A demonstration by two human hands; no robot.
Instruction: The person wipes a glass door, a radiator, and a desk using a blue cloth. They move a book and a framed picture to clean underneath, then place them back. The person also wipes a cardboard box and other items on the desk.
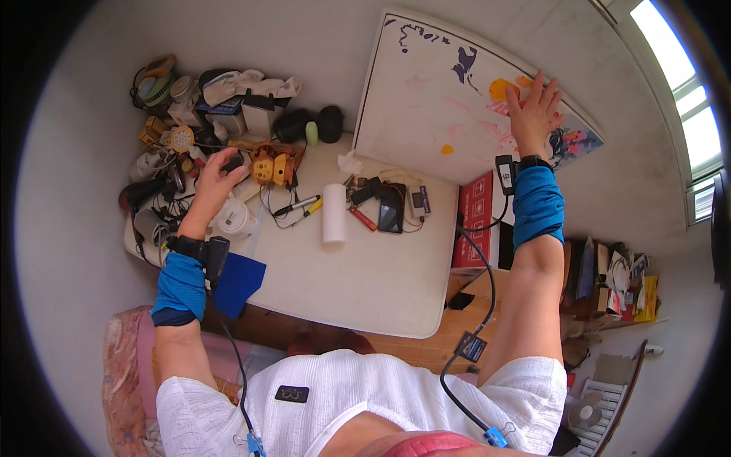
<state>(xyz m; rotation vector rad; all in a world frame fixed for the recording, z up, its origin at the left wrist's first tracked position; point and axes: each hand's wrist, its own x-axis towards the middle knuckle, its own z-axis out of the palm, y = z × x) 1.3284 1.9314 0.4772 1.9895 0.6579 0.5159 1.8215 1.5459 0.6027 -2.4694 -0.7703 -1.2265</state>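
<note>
My right hand (pixel 534 117) lies with fingers spread over the upper right part of a large framed painting canvas (pixel 417 114), which leans against the wall at the back of the table. Orange, pink and dark blue paint patches mark its white face. My left hand (pixel 216 180) is held above the cluttered left side of the table, thumb and fingers curved apart. A dark object shows between them, seemingly behind the hand. Beside its fingertips sits an orange-yellow monkey figure (pixel 271 167). Below the hand stands a white lidded tub (pixel 234 218).
On the white table (pixel 354 291) are a white cylinder (pixel 334 212), pens (pixel 297 204), a black device with a screen (pixel 392 208) and a crumpled tissue (pixel 349 163). Boxes (pixel 265 111) and a hair dryer (pixel 143 191) crowd the left. A red carton (pixel 475 220) stands right of the table.
</note>
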